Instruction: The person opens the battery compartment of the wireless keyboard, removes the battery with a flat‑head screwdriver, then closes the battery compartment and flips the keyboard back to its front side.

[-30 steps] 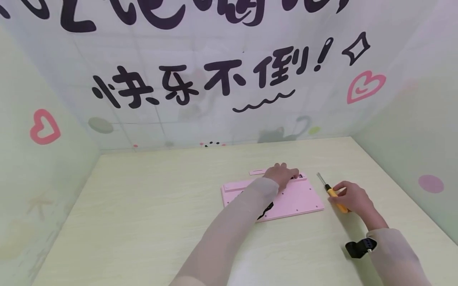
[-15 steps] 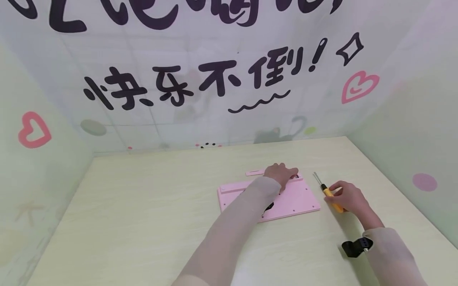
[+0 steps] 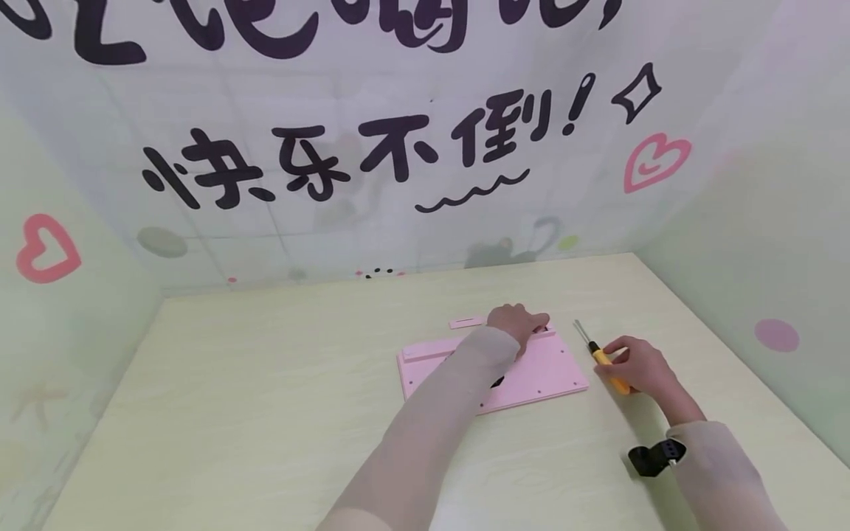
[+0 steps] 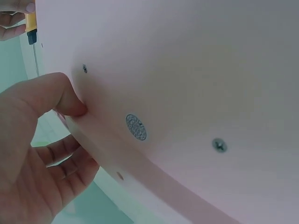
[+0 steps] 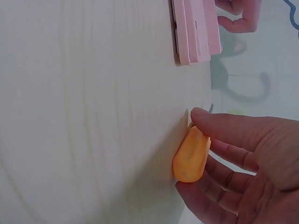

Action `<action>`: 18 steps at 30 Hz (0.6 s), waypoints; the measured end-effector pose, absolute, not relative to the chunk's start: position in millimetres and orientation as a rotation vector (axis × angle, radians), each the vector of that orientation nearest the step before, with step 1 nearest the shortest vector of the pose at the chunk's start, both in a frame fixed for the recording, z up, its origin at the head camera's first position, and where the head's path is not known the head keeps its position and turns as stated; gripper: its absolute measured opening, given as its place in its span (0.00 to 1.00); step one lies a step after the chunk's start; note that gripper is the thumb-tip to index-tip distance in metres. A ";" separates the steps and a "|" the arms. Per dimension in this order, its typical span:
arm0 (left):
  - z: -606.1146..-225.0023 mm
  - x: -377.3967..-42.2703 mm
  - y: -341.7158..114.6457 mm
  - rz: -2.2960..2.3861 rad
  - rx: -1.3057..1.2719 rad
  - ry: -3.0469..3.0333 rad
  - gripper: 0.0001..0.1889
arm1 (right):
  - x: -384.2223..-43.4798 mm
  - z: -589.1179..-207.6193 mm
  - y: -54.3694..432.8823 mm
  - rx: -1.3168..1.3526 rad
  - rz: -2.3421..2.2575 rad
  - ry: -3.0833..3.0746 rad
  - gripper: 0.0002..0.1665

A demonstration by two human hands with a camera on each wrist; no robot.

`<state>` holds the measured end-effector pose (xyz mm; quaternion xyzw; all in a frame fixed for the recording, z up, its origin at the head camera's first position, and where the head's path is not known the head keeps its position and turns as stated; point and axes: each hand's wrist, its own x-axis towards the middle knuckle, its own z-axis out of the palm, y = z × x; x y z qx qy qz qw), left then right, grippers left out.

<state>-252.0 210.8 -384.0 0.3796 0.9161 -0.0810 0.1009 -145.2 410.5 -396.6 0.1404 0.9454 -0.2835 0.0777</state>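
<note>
A pink keyboard (image 3: 538,372) lies underside up on the table, with several screws in its panel and a raised bar along the back. My left hand (image 3: 514,324) reaches over it to the right part of that bar. In the left wrist view the bent thumb (image 4: 72,100) presses on the bar's edge, while curled fingers sit behind it. The compartment under this hand is mostly hidden. To the right, my right hand (image 3: 644,365) holds a screwdriver (image 3: 611,372) by its yellow handle, the shaft pointing away. The right wrist view shows fingers and thumb around the handle (image 5: 191,154).
A small pink strip with a slot (image 3: 465,322) lies behind the keyboard, just left of my left hand. Printed walls enclose the pale wooden table (image 3: 265,383) at the back and both sides. A black wrist camera (image 3: 654,459) hangs from the right sleeve.
The head view has turned slightly right, so everything sits further left. My left thumb has edged right along the bar and covers more of the compartment. The right hand keeps its hold on the screwdriver.
</note>
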 end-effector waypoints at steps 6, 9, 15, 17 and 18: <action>-385.2 -256.4 212.1 -0.252 1.148 2.691 0.18 | -146.5 -398.5 409.2 0.418 -0.868 2.832 0.27; -387.0 -257.2 213.8 -0.261 1.157 2.690 0.18 | -146.1 -399.0 409.5 0.428 -0.866 2.830 0.27; -382.6 -255.0 213.8 -0.276 1.167 2.700 0.18 | -145.2 -399.0 411.2 0.432 -0.864 2.833 0.29; -380.9 -254.4 213.8 -0.283 1.172 2.704 0.19 | -144.9 -399.1 412.0 0.432 -0.868 2.833 0.29; -380.6 -254.2 214.1 -0.286 1.177 2.705 0.19 | -144.7 -399.0 412.5 0.435 -0.870 2.832 0.30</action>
